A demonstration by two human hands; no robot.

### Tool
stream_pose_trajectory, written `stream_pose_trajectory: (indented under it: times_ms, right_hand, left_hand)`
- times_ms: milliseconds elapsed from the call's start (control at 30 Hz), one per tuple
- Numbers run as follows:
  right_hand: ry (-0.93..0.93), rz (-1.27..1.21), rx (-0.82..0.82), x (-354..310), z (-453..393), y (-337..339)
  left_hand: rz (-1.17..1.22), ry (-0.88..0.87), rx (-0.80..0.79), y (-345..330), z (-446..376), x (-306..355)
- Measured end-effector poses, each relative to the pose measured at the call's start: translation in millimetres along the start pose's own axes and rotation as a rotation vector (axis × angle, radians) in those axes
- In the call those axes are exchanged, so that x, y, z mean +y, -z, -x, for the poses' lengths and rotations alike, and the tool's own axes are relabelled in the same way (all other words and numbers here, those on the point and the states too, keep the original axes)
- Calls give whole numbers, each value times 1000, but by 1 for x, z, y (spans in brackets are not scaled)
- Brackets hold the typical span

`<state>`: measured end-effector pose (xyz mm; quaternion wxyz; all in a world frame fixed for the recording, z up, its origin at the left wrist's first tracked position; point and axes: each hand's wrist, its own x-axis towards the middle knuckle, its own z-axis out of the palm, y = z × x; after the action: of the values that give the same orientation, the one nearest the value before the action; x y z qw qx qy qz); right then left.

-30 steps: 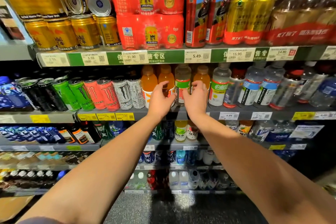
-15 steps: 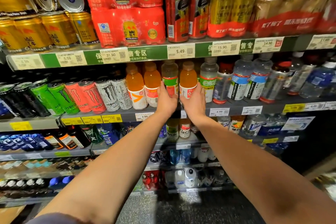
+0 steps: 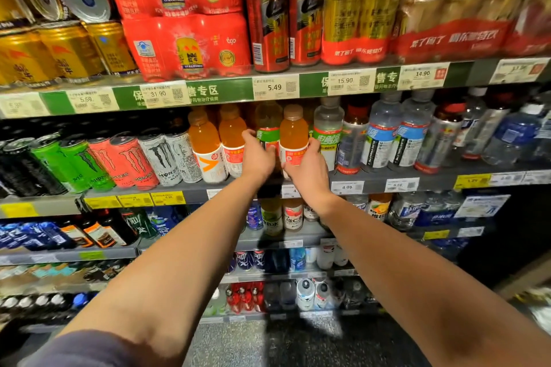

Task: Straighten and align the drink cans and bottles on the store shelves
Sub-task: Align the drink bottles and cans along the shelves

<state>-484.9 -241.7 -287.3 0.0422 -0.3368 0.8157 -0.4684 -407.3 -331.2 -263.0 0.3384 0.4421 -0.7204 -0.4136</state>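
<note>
Orange and green-labelled bottles on the middle shelf (image 3: 387, 179), one in each hand.

Left of the hands, energy cans (image 3: 125, 161) lean in a row, then two orange bottles (image 3: 216, 146) stand upright at the shelf front. The left hand (image 3: 258, 155) reaches between bottles, its grip curled round the green-labelled bottle (image 3: 267, 128). Just beside it, the right hand (image 3: 307, 170) wraps its grip round the lower half of an orange bottle (image 3: 293, 131) with a white and red label; both bottles stand upright, side by side. Further right, clear bottles (image 3: 384, 134) with blue labels line the same shelf.
</note>
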Motion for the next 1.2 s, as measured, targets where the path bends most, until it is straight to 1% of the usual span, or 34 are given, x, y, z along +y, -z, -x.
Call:
stream_pose_trajectory:
  times_ms: [100,200,233,300,400,433,500,633,700,800,867,933,1067,1200]
  right_hand:
    - [32,63,9,0,-2,2]
    - [26,96,53,1,-1,5]
    - [24,94,61,1,0,6]
    - [8,75,62,0,2,5]
    - [-41,28,36,-2,1,4]
    - [-47,21,29,-2,0,4]
    - [-37,42,33,-2,-1,4]
    - [22,136,82,-2,0,3]
    - [6,149,97,-2,0,3]
    - [-11,142,132,-2,3,3]
    - [-29,117,151,-1,6,3]
    - [-47,91,171,1,8,2]
    - [-49,52,195,2,9,2]
    - [-61,35,153,3,7,5]
  left_hand:
    - [-127,-46,37,-3,-1,0]
    - [-240,-56,65,-8,1,2]
    - [-235,-54,69,-9,1,2]
    - [-149,-48,62,-12,-1,-1]
    - [13,21,8,-12,-5,-5]
    - [18,29,2,-12,-6,-6]
    - [-28,-7,16,-12,-7,-6]
    - [-250,-108,69,-17,-5,-4]
    - [-228,-104,67,-19,-7,-5]
    - [-54,-70,80,-18,-11,-8]
    - [-12,-60,93,-18,-13,-8]
    - [-28,-57,85,-19,-16,-7]
    - [-141,-70,99,-22,-19,-4]
    - [-126,-143,162,-14,-10,-8]
